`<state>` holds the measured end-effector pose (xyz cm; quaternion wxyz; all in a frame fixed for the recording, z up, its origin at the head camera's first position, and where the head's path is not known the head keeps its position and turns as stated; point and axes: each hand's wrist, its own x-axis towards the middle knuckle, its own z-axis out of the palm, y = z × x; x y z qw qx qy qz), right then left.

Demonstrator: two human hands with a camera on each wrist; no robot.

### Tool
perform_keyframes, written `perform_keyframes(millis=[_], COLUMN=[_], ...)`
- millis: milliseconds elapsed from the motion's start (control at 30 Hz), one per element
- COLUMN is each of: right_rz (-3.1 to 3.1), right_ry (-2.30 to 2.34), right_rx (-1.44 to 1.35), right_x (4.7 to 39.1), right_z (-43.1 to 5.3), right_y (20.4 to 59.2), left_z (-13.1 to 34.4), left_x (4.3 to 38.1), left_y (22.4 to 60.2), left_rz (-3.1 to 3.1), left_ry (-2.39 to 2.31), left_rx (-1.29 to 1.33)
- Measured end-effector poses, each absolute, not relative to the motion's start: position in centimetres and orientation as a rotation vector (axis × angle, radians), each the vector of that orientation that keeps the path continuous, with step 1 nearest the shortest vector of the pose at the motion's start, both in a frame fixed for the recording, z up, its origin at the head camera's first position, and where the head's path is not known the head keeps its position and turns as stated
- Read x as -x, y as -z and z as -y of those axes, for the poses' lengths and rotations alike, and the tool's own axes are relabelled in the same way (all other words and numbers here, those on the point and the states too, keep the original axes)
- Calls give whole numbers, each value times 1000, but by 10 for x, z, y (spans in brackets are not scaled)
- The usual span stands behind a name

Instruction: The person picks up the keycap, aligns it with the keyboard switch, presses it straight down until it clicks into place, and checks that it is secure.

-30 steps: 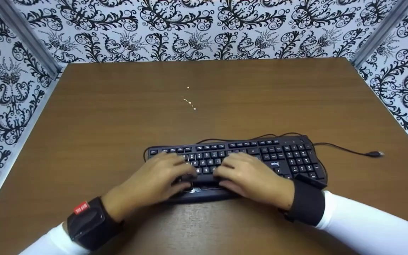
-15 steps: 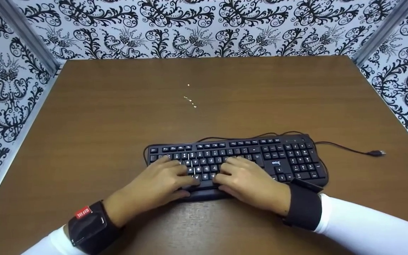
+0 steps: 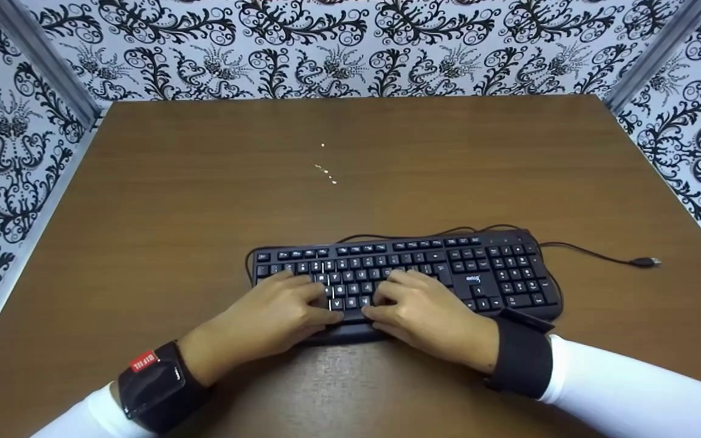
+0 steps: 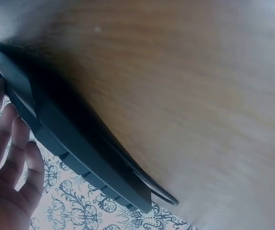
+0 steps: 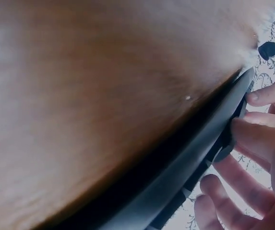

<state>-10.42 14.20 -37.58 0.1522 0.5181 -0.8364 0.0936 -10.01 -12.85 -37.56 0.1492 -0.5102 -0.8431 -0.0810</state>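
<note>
A black keyboard (image 3: 475, 289) with white key markings lies flat on a brown table, slightly askew. Over its left keys rests my left hand (image 3: 280, 310), fingers loosely bent and thumb at the space bar. My right hand (image 3: 426, 310) lies over the middle keys in the same relaxed way, its thumb side close to the space bar. Neither hand grips anything. The left wrist view has the keyboard (image 4: 79, 139) edge-on, with the left hand's fingers (image 4: 19, 139) above the keys. In the right wrist view, the right hand's thumb (image 5: 252, 134) is at the keyboard's front part.
The keyboard's cable (image 3: 381, 236) runs along its back edge and ends in a USB plug (image 3: 645, 262) to the right. Small white specks (image 3: 326, 172) mark the table (image 3: 204, 182) farther back. Patterned walls (image 3: 338, 55) border the table at the back and sides.
Both hands stay over the keyboard with small finger movements. The left hand's fingers and thumb have shifted slightly on the keys, and the view has tilted a little.
</note>
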Motion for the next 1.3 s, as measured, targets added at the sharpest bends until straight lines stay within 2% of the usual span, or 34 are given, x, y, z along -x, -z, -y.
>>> perform_keyframes(millis=[767, 967, 1133, 1300], right_rz=[2406, 2394, 2459, 2742], right_ry=[-120, -245, -365, -371], right_rx=[-1506, -1534, -1436, -1171], right_x=[102, 106, 128, 164], right_z=[-139, -142, -145, -150], right_y=[373, 370, 356, 337], left_z=[123, 121, 117, 106], left_x=[100, 108, 132, 173], left_y=[370, 365, 350, 332], left_rz=[2444, 2476, 2520, 2745], left_ry=[166, 322, 413, 432], left_rx=[1511, 1561, 1380, 1088])
